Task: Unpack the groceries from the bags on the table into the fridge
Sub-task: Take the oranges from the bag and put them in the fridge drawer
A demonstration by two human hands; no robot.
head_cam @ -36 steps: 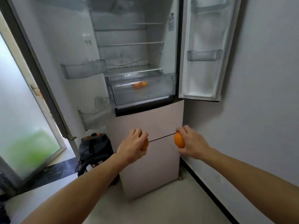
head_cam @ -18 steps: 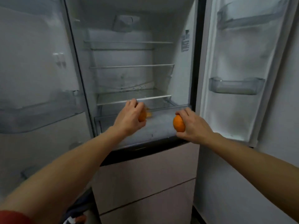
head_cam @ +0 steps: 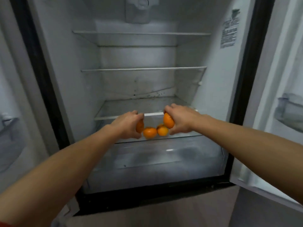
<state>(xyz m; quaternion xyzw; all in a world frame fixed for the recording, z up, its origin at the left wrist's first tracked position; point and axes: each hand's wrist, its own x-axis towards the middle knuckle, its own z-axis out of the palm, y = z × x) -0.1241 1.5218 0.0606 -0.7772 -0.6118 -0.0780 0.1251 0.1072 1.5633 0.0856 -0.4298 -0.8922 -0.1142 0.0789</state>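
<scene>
Left hand (head_cam: pixel 129 124) curled round first orange (head_cam: pixel 139 128); fingers hide most of it, axis can't tell. Right hand (head_cam: pixel 180 118) grips second orange (head_cam: pixel 168 121) from above, long axis near upright, top tipped left. Both sit inside fridge (head_cam: pixel 137 82), below lowest shelf (head_cam: pixel 131 107) front edge, above clear drawer (head_cam: pixel 164 154). Third orange (head_cam: pixel 150 132) and fourth orange (head_cam: pixel 162 130) lie between the hands, touching each other.

I saw glossy dimpled orange fruits (head_cam: pixel 150 132), a clear plastic crisper drawer (head_cam: pixel 164 154) and smooth glass shelves (head_cam: pixel 144 69).
</scene>
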